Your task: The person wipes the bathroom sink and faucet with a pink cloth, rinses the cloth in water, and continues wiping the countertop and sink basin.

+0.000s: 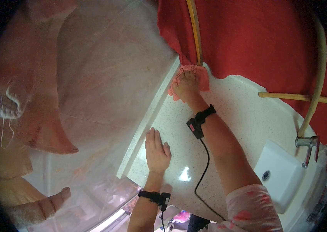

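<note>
A coral-pink cloth (pixel 203 79) lies bunched on the speckled white countertop (pixel 229 104) near its far corner. On top of it my right hand (pixel 188 87) presses down, fingers stretched forward over the fabric. My left hand (pixel 157 152) rests flat on the counter's left side, beside the raised edge strip, fingers straight and thumb apart, holding nothing. Both wrists wear black bands with small boxes and cables.
A white sink (pixel 281 174) with a chrome faucet (pixel 307 147) sits at the right. Red fabric (pixel 240 38) hangs behind the counter with bamboo-like poles (pixel 196 31) against it. Translucent plastic sheeting (pixel 101 77) covers the left side.
</note>
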The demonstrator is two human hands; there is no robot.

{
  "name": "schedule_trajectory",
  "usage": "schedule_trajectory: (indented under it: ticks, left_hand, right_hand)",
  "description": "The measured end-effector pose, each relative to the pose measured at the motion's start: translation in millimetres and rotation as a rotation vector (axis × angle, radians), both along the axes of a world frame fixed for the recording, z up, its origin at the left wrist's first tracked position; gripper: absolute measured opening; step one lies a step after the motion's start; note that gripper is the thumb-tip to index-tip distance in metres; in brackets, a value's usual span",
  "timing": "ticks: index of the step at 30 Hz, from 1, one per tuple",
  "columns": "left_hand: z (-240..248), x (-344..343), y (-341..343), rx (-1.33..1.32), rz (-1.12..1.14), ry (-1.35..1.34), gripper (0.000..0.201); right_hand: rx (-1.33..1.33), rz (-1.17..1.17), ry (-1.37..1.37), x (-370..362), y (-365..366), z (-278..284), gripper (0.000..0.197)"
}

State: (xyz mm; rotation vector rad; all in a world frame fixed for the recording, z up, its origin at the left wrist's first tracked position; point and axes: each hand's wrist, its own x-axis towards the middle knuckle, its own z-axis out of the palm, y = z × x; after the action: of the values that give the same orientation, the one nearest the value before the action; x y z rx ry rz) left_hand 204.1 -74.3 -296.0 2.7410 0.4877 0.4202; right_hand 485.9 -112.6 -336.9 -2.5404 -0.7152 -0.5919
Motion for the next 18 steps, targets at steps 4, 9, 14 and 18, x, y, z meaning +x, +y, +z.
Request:
schedule_trajectory:
  ticks: [4,9,14,18]
  left_hand:
    - [-2.5,-14.4,12.5,0.028,0.031,0.001,0.052]
    - [-0.3,-23.0,14.8,0.022,0.06,0.055,0.054]
    - [-5.5,-5.2,4.8,0.065,-0.017,-0.038,0.053]
    - [-1.3,5.6,6.8,0.158,-0.013,-0.075,0.047]
  right_hand:
    - [-0.027,0.104,0.139,-72.0,5.2,14.5,0.054]
    - [0.197,0.401,0.427,-134.6,-24.1,39.2,0.055]
    - [-0.036,0.191,0.09,-54.4,-21.4,25.9,0.057]
    - [-0.031,0.125,0.049,-69.6,-22.1,16.8,0.058]
